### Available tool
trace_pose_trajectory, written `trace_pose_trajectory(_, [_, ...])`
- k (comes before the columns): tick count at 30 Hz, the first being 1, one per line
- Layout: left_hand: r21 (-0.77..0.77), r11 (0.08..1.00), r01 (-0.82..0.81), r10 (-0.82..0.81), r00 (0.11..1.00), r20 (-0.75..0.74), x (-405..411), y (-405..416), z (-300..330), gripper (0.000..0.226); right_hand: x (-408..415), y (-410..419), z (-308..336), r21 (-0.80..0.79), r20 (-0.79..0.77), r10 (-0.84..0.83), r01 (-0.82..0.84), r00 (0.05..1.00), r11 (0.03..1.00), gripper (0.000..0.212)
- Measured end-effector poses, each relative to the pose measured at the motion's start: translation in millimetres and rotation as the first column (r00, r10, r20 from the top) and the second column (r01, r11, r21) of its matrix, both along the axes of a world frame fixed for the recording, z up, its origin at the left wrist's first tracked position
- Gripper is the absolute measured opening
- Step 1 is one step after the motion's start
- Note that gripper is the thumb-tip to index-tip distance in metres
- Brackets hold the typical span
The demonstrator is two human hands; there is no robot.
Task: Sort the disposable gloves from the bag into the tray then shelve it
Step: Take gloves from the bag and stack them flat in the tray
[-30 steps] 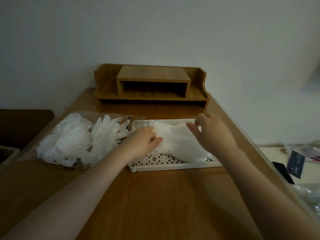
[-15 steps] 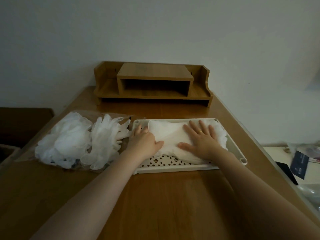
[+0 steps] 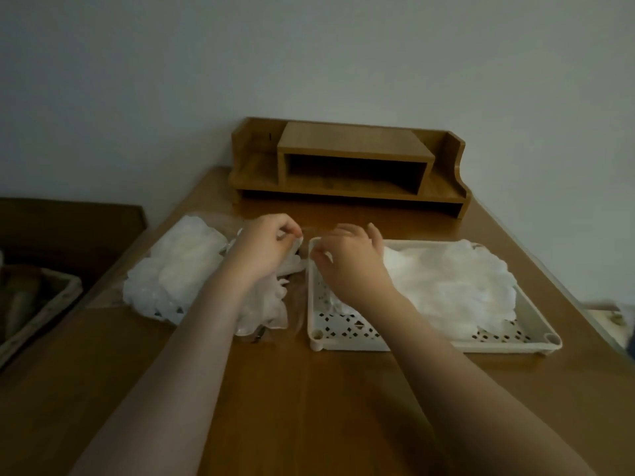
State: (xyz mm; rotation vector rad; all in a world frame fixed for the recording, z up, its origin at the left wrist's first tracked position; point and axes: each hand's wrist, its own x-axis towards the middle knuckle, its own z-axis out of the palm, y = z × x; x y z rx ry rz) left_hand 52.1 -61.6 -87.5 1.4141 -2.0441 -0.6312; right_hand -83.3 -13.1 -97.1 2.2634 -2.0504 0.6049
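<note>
Left hand (image 3: 266, 243) pinching glove (image 3: 292, 245)

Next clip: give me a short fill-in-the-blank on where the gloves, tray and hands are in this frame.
1. The flattened gloves lie inside the white ____.
2. The loose pile of gloves lies to the ____ of the tray.
3. The left hand pinches a ____ from the pile, while the right hand hovers over the tray's left end.
4. The wooden shelf stands at the table's ____ edge, against the wall.

Missing words: tray; left; glove; far
</note>
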Motion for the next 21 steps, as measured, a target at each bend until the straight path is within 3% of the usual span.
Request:
trace_pose_trajectory(5, [0.045,0.999,0.016,-0.013,0.998,-0.056,14.1,-7.1,-1.1,0.014,20.5,-27.4,-20.5,0.249,0.026,-0.002,-0.005,1.000,0.968,0.031])
trace_pose_trajectory(10, [0.124,0.982,0.140,-0.143,0.990,0.016,12.6,-9.7,-0.9,0.018,31.5,-32.2,-30.2,0.315,-0.120,-0.046,0.082,0.992,0.945,0.041])
trace_pose_trajectory(12, [0.124,0.978,0.167,-0.172,0.985,0.025,11.1,-10.7,-2.2,0.016,36.4,-34.3,-28.9,0.337,-0.175,-0.073,0.129,0.982,0.933,0.035])
trace_pose_trajectory(16, [0.131,0.977,0.170,-0.172,0.985,0.010,13.0,-13.0,-5.9,0.011,37.6,-34.3,-32.4,0.260,-0.170,-0.097,0.140,0.981,0.955,0.021])
trace_pose_trajectory(21, [0.218,0.960,0.178,-0.201,0.975,0.090,22.1,-11.3,-0.8,0.032,20.9,-28.3,-21.1,0.063,0.095,-0.020,0.014,0.995,0.998,0.022])
